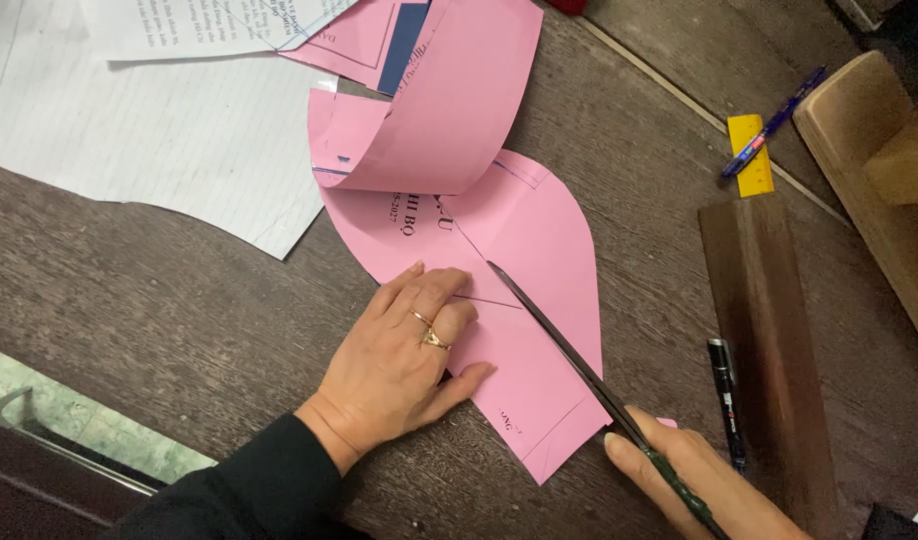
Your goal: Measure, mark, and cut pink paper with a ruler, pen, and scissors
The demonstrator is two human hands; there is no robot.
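A pink paper sheet (524,230) with pencil lines lies on the dark wooden table (159,300), its far part curled up and over. My left hand (404,360), wearing two rings, presses flat on the sheet's near left part. In my right hand (694,480), at the bottom right, are dark scissors (564,345). Their long blades reach up-left across the pink sheet along a drawn line, with the tip near my left fingers.
White lined sheets (169,130) lie at the far left. A black marker (727,395) and a dark wooden ruler (769,330) rest to the right. Further back are a yellow ruler (751,155), a blue pen (774,122) and a wooden box (879,160).
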